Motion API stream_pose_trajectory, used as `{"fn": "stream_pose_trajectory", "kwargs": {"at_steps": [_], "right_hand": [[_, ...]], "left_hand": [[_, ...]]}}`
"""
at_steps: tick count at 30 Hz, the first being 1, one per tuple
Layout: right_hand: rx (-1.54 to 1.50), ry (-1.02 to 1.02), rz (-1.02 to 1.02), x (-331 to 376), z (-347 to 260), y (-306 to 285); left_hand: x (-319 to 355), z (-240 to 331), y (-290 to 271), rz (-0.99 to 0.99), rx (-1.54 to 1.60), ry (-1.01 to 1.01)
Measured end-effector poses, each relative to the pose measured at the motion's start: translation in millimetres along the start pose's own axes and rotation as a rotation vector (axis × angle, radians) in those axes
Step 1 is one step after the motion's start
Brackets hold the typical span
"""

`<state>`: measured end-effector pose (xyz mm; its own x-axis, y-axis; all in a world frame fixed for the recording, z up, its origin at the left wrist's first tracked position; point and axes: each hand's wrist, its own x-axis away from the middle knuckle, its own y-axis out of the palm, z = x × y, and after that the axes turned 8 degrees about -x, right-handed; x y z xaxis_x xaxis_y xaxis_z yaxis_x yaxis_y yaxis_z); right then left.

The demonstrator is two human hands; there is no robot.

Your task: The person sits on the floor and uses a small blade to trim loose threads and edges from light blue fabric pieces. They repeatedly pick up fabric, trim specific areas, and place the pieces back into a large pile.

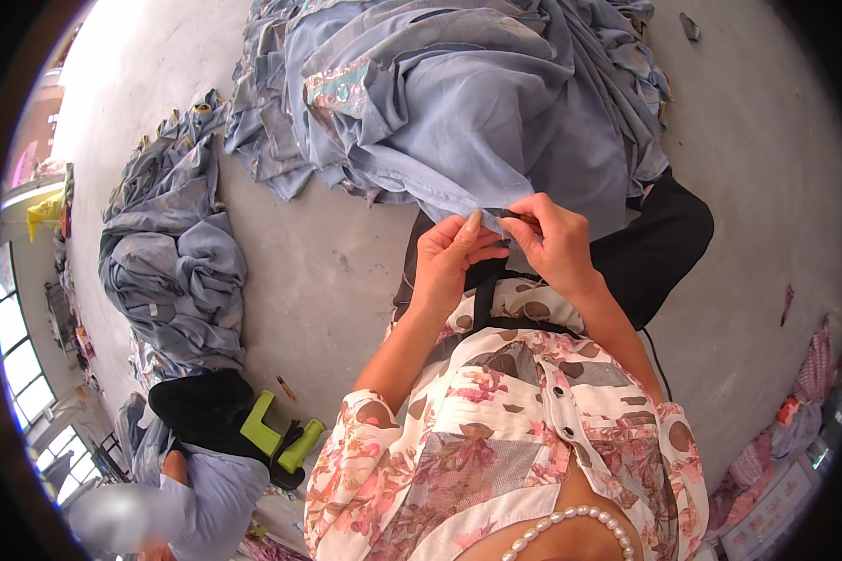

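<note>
A large heap of blue-grey fabric (pixel 496 122), with patterned patches on it, spreads over the floor in front of me and up to my lap. At its near edge, my left hand (pixel 447 254) pinches a corner of the fabric between thumb and fingers. Close beside it, my right hand (pixel 559 241) is closed too, its thumb and forefinger at the same edge. Something small and dark shows within the right fingers; whether it is a tool or just shadow, I cannot make out.
A second pile of blue-grey fabric (pixel 173 252) lies to the left. Nearer, another person (pixel 217 500) sits by a lime-green stool or frame (pixel 262 425). A small pen-like object (pixel 286 389) lies on the grey floor (pixel 337 280). Pink cloth (pixel 748 467) is heaped at the lower right.
</note>
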<state>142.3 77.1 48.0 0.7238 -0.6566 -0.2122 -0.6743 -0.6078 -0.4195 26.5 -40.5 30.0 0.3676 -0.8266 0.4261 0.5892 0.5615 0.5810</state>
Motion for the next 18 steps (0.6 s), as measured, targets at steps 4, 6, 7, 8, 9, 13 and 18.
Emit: {"fn": "stream_pose_trajectory", "kwargs": {"at_steps": [4, 6, 7, 8, 9, 13, 18], "right_hand": [[-0.387, 0.261, 0.238, -4, 0, -7], [-0.34, 0.209, 0.175, -7, -3, -10], [-0.266, 0.212, 0.09, -3, -4, -12], [-0.192, 0.214, 0.006, -1, -5, -14], [-0.13, 0.158, -0.044, 0, -5, -11], [0.057, 0.059, -0.125, -6, -10, -8], [0.148, 0.038, -0.193, -11, -8, -6]], "left_hand": [[0, -3, -1, 0.005, 0.035, 0.004], [-1, -5, -3, 0.007, 0.021, 0.009], [-2, -7, -5, 0.01, -0.002, 0.013], [-2, -9, -5, 0.014, -0.025, 0.018], [-1, -10, -3, 0.021, -0.089, 0.038], [1, -16, 2, 0.038, -0.319, 0.142], [2, -31, -6, 0.113, -0.663, 0.271]]}}
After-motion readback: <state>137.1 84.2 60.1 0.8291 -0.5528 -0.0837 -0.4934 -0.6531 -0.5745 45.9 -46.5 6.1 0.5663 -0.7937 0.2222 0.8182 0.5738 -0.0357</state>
